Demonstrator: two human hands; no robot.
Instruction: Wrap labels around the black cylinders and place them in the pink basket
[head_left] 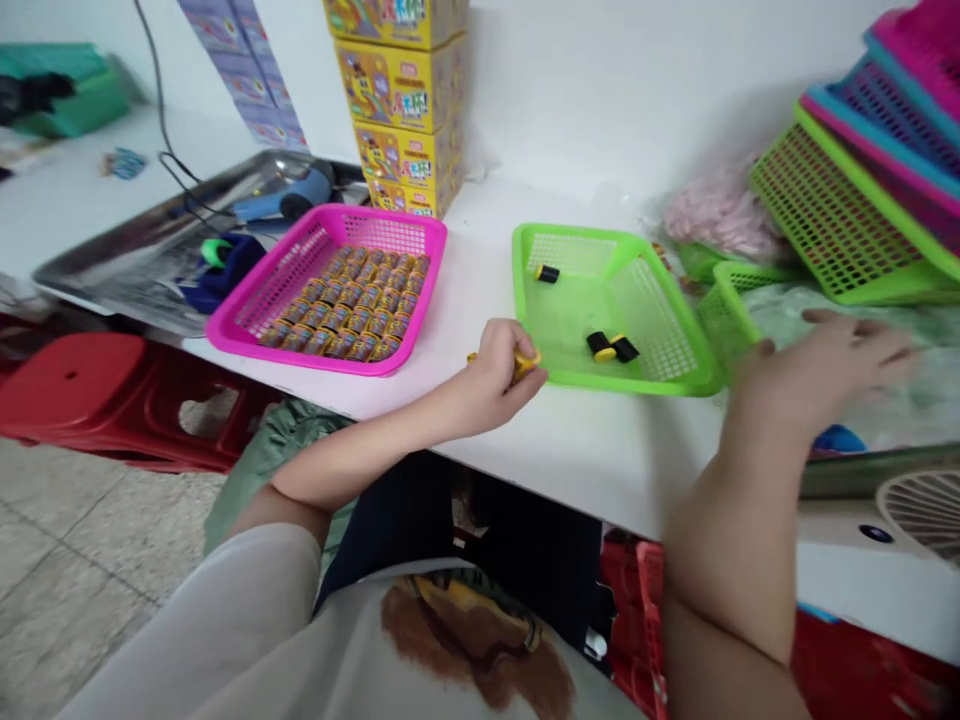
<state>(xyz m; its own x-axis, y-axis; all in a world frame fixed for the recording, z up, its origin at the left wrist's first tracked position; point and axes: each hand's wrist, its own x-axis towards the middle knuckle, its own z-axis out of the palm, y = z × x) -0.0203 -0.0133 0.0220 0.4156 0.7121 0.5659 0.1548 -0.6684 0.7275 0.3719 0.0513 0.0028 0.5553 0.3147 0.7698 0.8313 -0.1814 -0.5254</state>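
My left hand (504, 378) is closed around a small yellow piece (525, 364), whose round end shows between thumb and fingers. A bit of yellow also peeks out at the far side of the fist. Just beyond it sits a green basket (534, 300) with several small black-and-yellow cylinders (598, 346) in it. My right hand (832, 365), slightly blurred, hovers with fingers spread over clear plastic bags (892, 400) at the right. I see nothing in it.
Left of the green basket, a pink basket (326, 362) holds rows of labelled cylinders (352, 295). Behind stand stacked yellow boxes (397, 90). A metal tray (127, 270) carries a blue tool (289, 195) and tape dispenser (225, 270). Stacked baskets (847, 200) lean at right, above a fan (926, 510).
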